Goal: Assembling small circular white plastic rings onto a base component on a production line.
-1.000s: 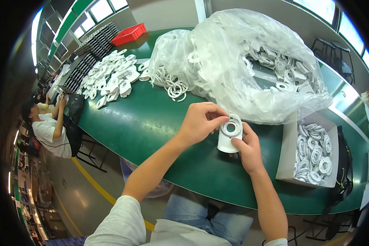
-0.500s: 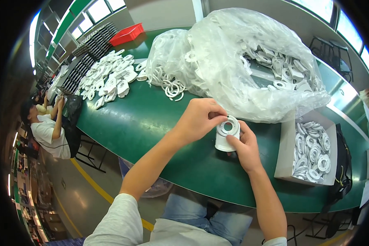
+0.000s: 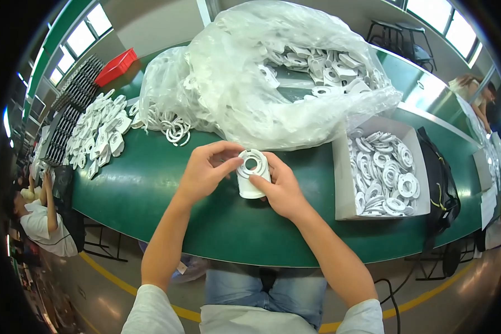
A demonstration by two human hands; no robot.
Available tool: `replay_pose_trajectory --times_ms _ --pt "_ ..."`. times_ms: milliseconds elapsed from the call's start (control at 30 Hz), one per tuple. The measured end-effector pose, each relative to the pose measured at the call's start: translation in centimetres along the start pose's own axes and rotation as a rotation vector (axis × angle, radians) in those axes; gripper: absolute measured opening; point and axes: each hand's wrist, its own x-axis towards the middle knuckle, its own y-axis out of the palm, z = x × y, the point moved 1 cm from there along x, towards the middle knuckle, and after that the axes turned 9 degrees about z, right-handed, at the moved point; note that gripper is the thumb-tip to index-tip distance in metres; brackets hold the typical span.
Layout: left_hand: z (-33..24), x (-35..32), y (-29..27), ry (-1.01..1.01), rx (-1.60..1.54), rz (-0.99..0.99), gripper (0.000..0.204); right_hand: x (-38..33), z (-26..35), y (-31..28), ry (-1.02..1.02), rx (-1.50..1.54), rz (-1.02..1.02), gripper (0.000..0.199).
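A white plastic part (image 3: 251, 190) is held up over the green table in front of me. Its upper end is round with a hole through the middle, and its lower end is squared off. My right hand (image 3: 282, 188) grips its right side, thumb pressed on the front face and fingers behind. On the other side, my left hand (image 3: 207, 171) has its thumb and fingertips at the rim of a white ring (image 3: 241, 168) around the hole. The tips of the left fingers are partly hidden behind the part.
A white box (image 3: 344, 192) of white rings stands right, beside a black bag (image 3: 438, 178). Behind my hands lies a big clear plastic bag (image 3: 222, 83) with white parts. At left are a pile of white parts (image 3: 97, 133), stacked dark trays (image 3: 64, 131) and a red bin (image 3: 116, 68). People sit at both sides.
My head view has turned right, so the scene sits further left. The left hand, earlier pinching at the ring's top, is now at its left side. The right hand keeps holding the part.
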Motion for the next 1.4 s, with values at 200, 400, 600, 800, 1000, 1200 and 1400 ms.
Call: replay_pose_trajectory --times_ms 200,400,600,800,1000,1200,1400 --pt "0.0 -0.4 0.0 0.056 -0.068 0.047 0.026 0.2 -0.6 0.2 -0.113 0.078 -0.013 0.039" --pt "0.7 0.1 0.1 0.046 -0.133 0.111 0.02 -0.3 0.1 0.2 -0.141 -0.051 -0.068 0.037" --pt "0.8 -0.2 1.3 0.103 -0.206 -0.058 0.011 -0.2 0.0 0.5 -0.228 -0.17 -0.152 0.027" --pt "0.8 -0.6 3.0 0.123 -0.285 -0.086 0.008 -0.4 0.2 -0.1 -0.264 -0.157 -0.314 0.022" --pt "-0.2 -0.7 2.6 0.112 -0.097 -0.008 0.012 -0.5 0.6 0.4 -0.291 -0.306 -0.313 0.02" --pt "0.5 -0.7 2.3 0.201 -0.093 0.0 0.012 -0.8 0.9 0.7 -0.247 -0.373 -0.254 0.021" --pt "0.8 -0.9 3.1 0.094 -0.165 0.0 0.013 -0.6 0.4 0.5 -0.229 -0.354 -0.284 0.025"
